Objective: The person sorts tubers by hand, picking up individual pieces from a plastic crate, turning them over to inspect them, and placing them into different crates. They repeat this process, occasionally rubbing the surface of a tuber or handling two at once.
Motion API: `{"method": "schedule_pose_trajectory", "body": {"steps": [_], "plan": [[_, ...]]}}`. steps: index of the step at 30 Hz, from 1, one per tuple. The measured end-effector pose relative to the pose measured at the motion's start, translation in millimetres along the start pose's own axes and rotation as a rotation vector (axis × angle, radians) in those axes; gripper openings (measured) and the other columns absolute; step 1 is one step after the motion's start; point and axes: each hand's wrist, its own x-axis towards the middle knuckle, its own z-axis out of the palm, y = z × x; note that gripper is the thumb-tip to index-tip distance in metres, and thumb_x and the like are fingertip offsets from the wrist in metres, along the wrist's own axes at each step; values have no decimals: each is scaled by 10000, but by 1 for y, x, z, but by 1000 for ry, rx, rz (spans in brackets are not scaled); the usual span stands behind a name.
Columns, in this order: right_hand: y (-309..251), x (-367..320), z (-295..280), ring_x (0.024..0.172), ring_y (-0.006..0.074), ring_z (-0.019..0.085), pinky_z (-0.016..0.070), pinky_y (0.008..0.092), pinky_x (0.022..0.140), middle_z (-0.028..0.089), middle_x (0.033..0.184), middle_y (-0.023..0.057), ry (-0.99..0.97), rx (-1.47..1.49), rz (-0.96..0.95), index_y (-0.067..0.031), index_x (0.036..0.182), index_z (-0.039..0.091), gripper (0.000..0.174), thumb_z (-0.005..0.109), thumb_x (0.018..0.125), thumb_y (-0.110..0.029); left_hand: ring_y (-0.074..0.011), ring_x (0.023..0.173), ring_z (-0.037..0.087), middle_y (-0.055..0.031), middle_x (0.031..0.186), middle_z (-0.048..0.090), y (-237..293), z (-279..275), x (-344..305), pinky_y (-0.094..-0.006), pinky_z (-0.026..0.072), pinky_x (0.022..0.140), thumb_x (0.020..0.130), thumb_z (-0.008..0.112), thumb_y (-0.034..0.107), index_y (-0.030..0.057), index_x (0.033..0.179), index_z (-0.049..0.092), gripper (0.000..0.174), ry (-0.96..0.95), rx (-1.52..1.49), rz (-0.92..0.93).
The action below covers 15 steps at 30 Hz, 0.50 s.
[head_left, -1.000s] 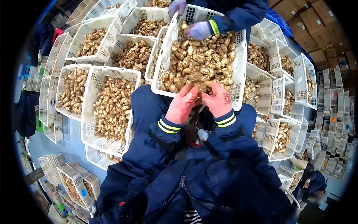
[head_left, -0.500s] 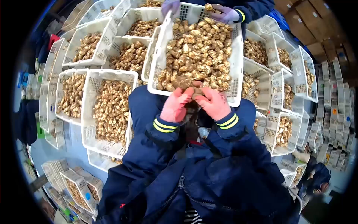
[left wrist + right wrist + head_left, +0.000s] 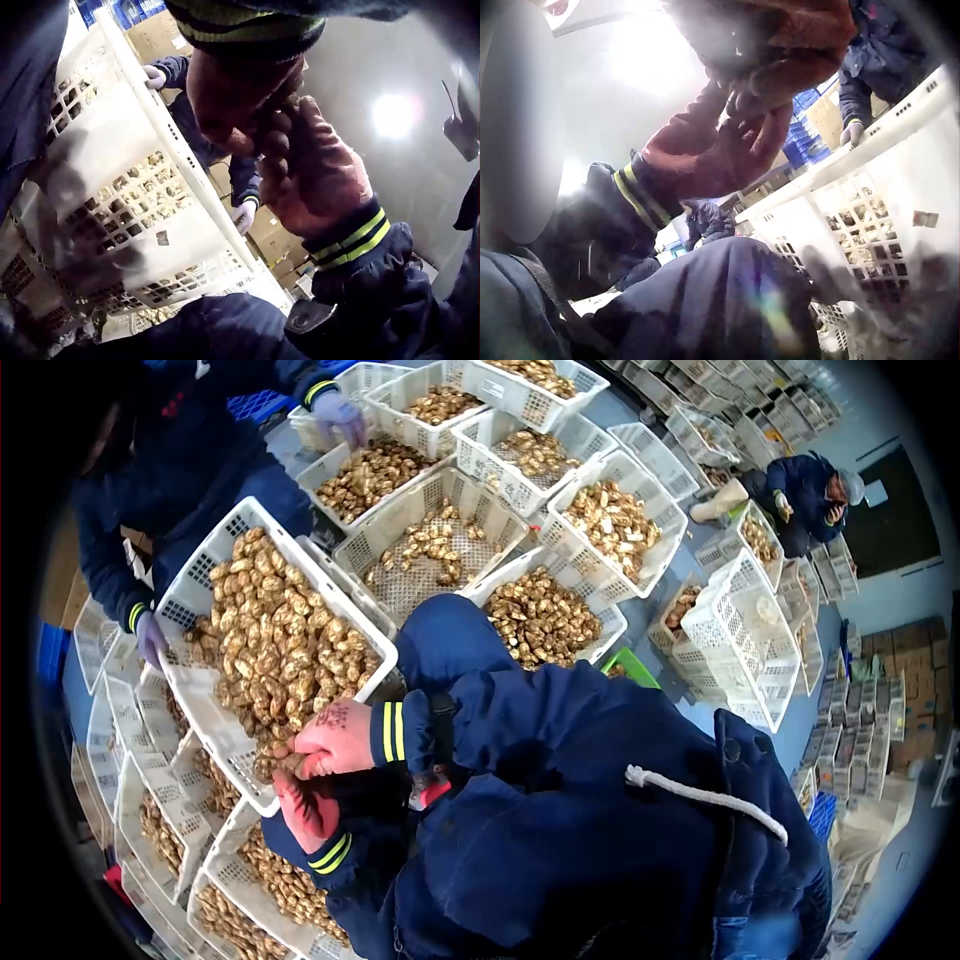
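In the head view both pink-gloved hands meet at the near corner of a white plastic crate (image 3: 205, 700) heaped with knobby brown tubers (image 3: 270, 630). My right hand (image 3: 337, 738) and left hand (image 3: 306, 810) pinch one brown tuber (image 3: 290, 762) between their fingertips, just over the crate's edge. Fingers largely hide the tuber. From the left wrist, my right hand (image 3: 322, 180) shows fingertips drawn together against those of the left. The right wrist view has my left hand (image 3: 712, 150) under the right, both in shadow.
Facing me is another person, one purple-gloved hand (image 3: 150, 638) at the crate's side and the other hand (image 3: 338, 418) above a crate of tubers (image 3: 372, 478). A sparsely filled crate (image 3: 440, 495) stands beside my knee (image 3: 460, 640). Farther off, a person (image 3: 810, 500) sits among stacked crates.
The head view has swung right, putting the crate and my hands at the left. My hands stay together on a tuber. The other person's hand has moved from the heaped crate to another.
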Motion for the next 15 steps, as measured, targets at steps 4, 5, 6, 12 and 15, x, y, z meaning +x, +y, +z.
{"method": "schedule_pose_trajectory", "body": {"steps": [4,5,6,12,15], "plan": [[5,0,2,700,345,593,451,421,607,599,692,147,-14,37,14,-84,802,604,329,614,781,-413,-215,950,566,-131,999,619,2,-13,1,-303,421,891,911,419,506,-71,1032,575,610,-5,70,-85],[3,0,1,695,342,585,447,415,598,588,705,143,-23,31,3,-66,798,582,335,608,792,-400,-218,975,557,-139,1027,609,4,-9,0,-310,414,905,913,416,504,-71,1050,565,609,-26,45,-80],[1,0,-1,691,340,577,443,409,590,578,718,139,-36,23,-10,-48,794,560,342,601,804,-387,-221,1000,549,-147,1055,599,5,-5,-1,-317,406,918,915,414,502,-70,1068,554,608,-44,17,-71],[2,2,-17,767,156,618,477,289,660,645,840,102,-257,348,266,-34,939,599,219,618,797,-199,-273,1089,511,-154,1143,564,-1,4,6,-385,390,937,939,410,415,22,1200,494,479,-198,-410,-85],[0,-2,-23,729,252,608,455,348,634,608,773,148,-435,89,468,-67,883,618,256,605,786,-305,-277,1136,494,-119,1175,561,-8,-3,6,-423,396,952,926,473,327,37,1176,512,385,39,-609,16]]}}
